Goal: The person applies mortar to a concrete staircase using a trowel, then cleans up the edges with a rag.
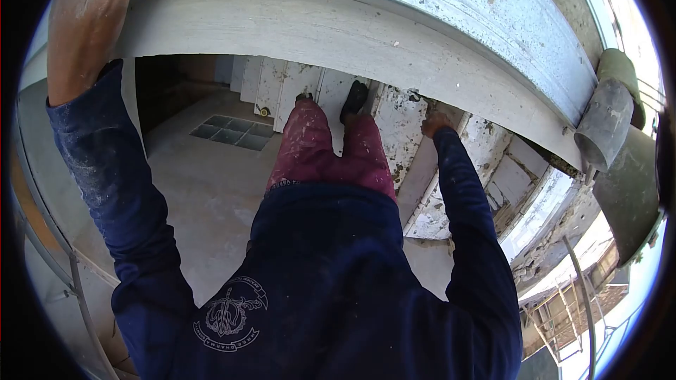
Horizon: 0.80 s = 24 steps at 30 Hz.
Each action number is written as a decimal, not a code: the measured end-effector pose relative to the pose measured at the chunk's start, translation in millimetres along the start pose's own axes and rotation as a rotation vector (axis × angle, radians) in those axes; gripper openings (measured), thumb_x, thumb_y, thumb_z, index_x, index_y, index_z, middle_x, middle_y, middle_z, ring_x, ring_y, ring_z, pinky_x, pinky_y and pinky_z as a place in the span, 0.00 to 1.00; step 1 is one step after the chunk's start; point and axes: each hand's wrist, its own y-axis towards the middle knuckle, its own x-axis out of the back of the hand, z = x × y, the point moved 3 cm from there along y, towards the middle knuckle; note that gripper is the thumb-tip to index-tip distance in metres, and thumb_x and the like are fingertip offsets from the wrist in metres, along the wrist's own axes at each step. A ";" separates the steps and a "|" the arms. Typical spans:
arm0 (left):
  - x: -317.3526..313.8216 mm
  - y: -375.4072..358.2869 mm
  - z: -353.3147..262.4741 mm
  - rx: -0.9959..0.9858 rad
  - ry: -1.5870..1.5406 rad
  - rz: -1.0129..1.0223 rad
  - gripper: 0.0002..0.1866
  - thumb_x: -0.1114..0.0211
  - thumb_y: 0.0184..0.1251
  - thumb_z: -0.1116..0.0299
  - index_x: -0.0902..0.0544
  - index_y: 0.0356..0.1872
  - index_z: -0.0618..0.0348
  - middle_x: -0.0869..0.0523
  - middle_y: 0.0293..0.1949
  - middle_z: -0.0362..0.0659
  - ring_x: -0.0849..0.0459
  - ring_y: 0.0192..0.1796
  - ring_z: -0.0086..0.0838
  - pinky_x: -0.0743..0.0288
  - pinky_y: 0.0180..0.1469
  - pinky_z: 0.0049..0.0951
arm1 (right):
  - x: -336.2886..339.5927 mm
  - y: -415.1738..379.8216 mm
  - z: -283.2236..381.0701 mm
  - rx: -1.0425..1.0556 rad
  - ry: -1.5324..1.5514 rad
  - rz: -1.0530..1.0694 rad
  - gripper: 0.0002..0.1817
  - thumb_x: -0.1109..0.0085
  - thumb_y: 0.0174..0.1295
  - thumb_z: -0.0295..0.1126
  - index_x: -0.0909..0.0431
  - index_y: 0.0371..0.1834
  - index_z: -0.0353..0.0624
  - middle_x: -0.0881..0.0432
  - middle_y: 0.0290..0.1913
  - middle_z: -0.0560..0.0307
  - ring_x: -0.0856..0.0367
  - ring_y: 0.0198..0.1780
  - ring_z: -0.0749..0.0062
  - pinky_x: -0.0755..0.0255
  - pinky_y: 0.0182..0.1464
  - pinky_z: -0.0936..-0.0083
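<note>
Dusty left hand [90, 24], upper left, could slip from that dust; right hand [438, 124] sits below the white beam [282, 22]. Can't tell either's fingers!

The head camera, close above the torso [331, 260], faces down toward the legs [301, 134].

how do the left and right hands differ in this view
The left hand looks large; the right hand looks small. The picture's edge cuts off the left hand; the right hand is within view and looks curled. Both are bare, with dark blue sleeves.
</note>
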 end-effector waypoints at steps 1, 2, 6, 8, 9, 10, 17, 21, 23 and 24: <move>4.3 -2.1 10.6 0.012 -0.046 0.011 0.19 0.47 0.75 0.61 0.20 0.53 0.67 0.17 0.47 0.44 0.20 0.46 0.24 0.28 0.51 0.22 | -5.1 12.3 3.7 -0.054 0.072 0.076 0.21 0.44 0.57 0.40 0.19 0.48 0.36 0.17 0.51 0.36 0.18 0.55 0.47 0.25 0.59 0.58; 4.0 -5.2 21.4 0.049 -0.030 -0.071 0.19 0.47 0.75 0.60 0.20 0.54 0.66 0.17 0.47 0.43 0.20 0.46 0.23 0.28 0.51 0.21 | -8.1 28.0 9.0 -0.103 0.143 0.150 0.21 0.43 0.57 0.39 0.18 0.48 0.35 0.17 0.51 0.36 0.18 0.55 0.47 0.24 0.58 0.58; 8.3 -17.9 45.3 0.091 -0.006 -0.255 0.20 0.47 0.75 0.59 0.21 0.55 0.66 0.16 0.47 0.43 0.20 0.47 0.22 0.28 0.50 0.19 | -30.7 97.5 18.2 -0.020 -0.060 0.131 0.21 0.43 0.56 0.36 0.18 0.49 0.34 0.17 0.51 0.38 0.18 0.55 0.48 0.24 0.58 0.59; 19.6 -25.2 63.1 0.075 0.012 -0.311 0.21 0.47 0.75 0.59 0.21 0.55 0.66 0.16 0.47 0.43 0.20 0.47 0.23 0.28 0.51 0.20 | -31.7 114.7 24.5 -0.024 -0.081 0.128 0.21 0.43 0.56 0.36 0.18 0.49 0.34 0.17 0.52 0.38 0.18 0.56 0.48 0.24 0.58 0.59; 25.5 -27.8 73.8 0.067 0.028 -0.335 0.21 0.47 0.75 0.59 0.21 0.55 0.66 0.16 0.47 0.44 0.20 0.47 0.23 0.28 0.51 0.20 | -30.3 120.3 29.1 -0.035 -0.077 0.119 0.21 0.43 0.56 0.36 0.19 0.49 0.34 0.18 0.53 0.38 0.19 0.56 0.48 0.25 0.59 0.59; 30.9 -31.7 84.2 0.062 0.037 -0.357 0.21 0.47 0.75 0.59 0.21 0.55 0.66 0.16 0.47 0.44 0.20 0.47 0.24 0.27 0.51 0.21 | -32.1 123.2 33.9 -0.046 -0.074 0.109 0.21 0.43 0.56 0.36 0.19 0.50 0.34 0.18 0.53 0.38 0.19 0.57 0.48 0.25 0.59 0.59; 42.2 -43.3 161.2 -0.022 0.073 -0.396 0.21 0.48 0.75 0.58 0.21 0.55 0.67 0.16 0.47 0.45 0.20 0.48 0.26 0.27 0.51 0.23 | 8.2 125.6 38.2 -0.109 -0.106 0.064 0.22 0.43 0.55 0.34 0.19 0.52 0.34 0.20 0.57 0.39 0.21 0.60 0.50 0.27 0.61 0.60; 32.7 -30.7 199.8 -0.064 0.082 -0.371 0.22 0.49 0.75 0.58 0.21 0.55 0.68 0.16 0.47 0.46 0.19 0.48 0.27 0.27 0.52 0.24 | 10.8 131.8 50.0 -0.108 -0.194 0.143 0.23 0.41 0.54 0.33 0.19 0.54 0.36 0.22 0.61 0.42 0.24 0.64 0.50 0.29 0.64 0.60; 23.0 -22.2 212.3 -0.065 0.098 -0.353 0.22 0.49 0.75 0.58 0.21 0.55 0.68 0.16 0.47 0.46 0.19 0.48 0.28 0.27 0.52 0.24 | 12.7 108.5 76.0 -0.165 -0.186 0.048 0.23 0.39 0.53 0.33 0.19 0.54 0.37 0.21 0.60 0.42 0.24 0.64 0.51 0.29 0.63 0.60; 20.2 -20.0 216.1 -0.078 0.098 -0.348 0.22 0.49 0.75 0.58 0.21 0.55 0.68 0.16 0.47 0.47 0.19 0.48 0.28 0.27 0.52 0.25 | 22.1 90.2 99.1 -0.192 -0.175 0.000 0.24 0.38 0.53 0.33 0.19 0.54 0.38 0.21 0.60 0.43 0.23 0.63 0.52 0.28 0.63 0.60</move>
